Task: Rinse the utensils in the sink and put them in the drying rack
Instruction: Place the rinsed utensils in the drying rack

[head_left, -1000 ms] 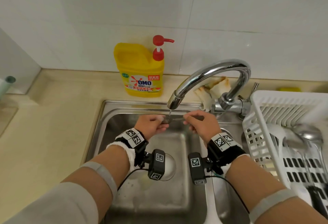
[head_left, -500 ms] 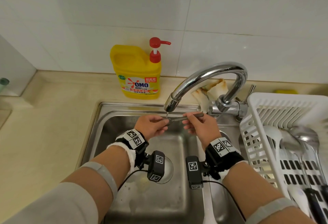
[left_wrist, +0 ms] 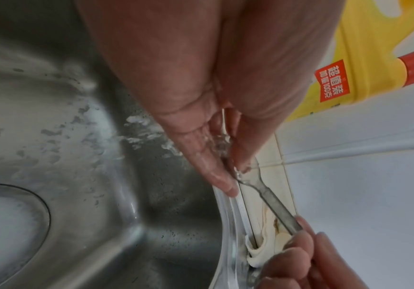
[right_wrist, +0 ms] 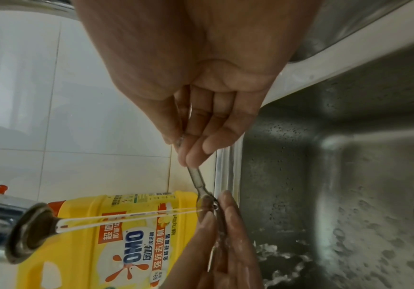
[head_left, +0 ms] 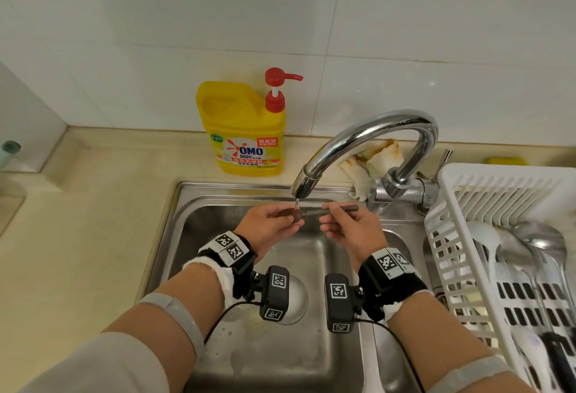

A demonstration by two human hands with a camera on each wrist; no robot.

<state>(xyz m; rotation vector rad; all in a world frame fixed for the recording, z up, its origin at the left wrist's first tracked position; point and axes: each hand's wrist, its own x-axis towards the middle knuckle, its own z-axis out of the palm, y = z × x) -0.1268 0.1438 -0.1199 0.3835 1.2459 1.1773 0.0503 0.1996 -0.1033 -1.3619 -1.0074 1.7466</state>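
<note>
A metal spoon (head_left: 314, 212) lies level under the tap's spout (head_left: 304, 185), above the steel sink (head_left: 193, 205). A thin stream of water (right_wrist: 126, 217) hits its bowl. My left hand (head_left: 280, 221) pinches the bowl end between thumb and fingers (left_wrist: 216, 176). My right hand (head_left: 333, 218) pinches the handle (right_wrist: 197, 179) near its far end. The spoon's bowl is mostly hidden by my wet left fingers. The white drying rack (head_left: 461, 187) stands to the right of the sink and holds several spoons and ladles (head_left: 514, 255).
A yellow detergent bottle (head_left: 246, 131) with a red pump stands on the counter behind the sink. A stained cloth (head_left: 374, 159) lies behind the tap's base. The drain plate (head_left: 297, 299) shows below my wrists, with foam on the sink floor.
Both hands have kept the spoon under the stream in the same place. The head view has shifted a little, so the tap and bottle sit lower in the picture.
</note>
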